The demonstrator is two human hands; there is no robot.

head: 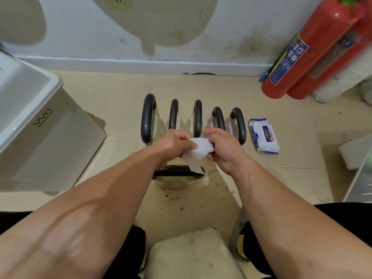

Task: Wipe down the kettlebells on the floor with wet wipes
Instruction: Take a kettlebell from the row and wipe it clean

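Note:
Several kettlebells with black handles stand in a row on the floor, from a large one [148,117] at the left to a pale purple one [238,124] at the right. One more kettlebell [177,171] sits nearer me, its handle lying crosswise below my hands. My left hand [174,143] and my right hand [223,147] both pinch a white wet wipe [198,153] held between them above that near handle; its lower end hangs down to the handle. A pack of wet wipes [263,135] lies on the floor right of the row.
A white plastic bin [30,125] stands at the left. Two red fire extinguishers [314,49] lean in the right corner by the wall. A white slab [356,154] lies at the right edge. A pale cushion [193,254] sits between my knees. The floor is dirty under the near kettlebell.

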